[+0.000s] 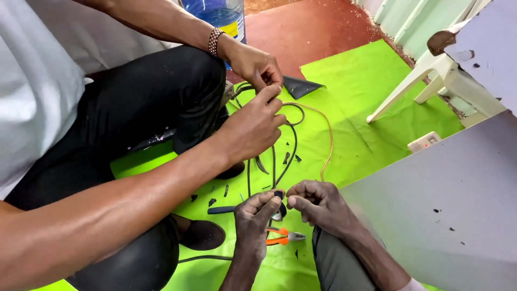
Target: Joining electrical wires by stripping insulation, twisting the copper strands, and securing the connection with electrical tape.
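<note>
Green sheet under wire-pinching hands

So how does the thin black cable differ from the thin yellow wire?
Colour: the thin black cable is dark, the thin yellow wire pale. Path: the black cable runs down to the person's left hand; the yellow wire bows wider, ending near the right hand. Both lie on the green sheet and start at the co-worker's hands.

Thin black cable, stripped end pinched btwn both hands, loops down over the green sheet.
</note>
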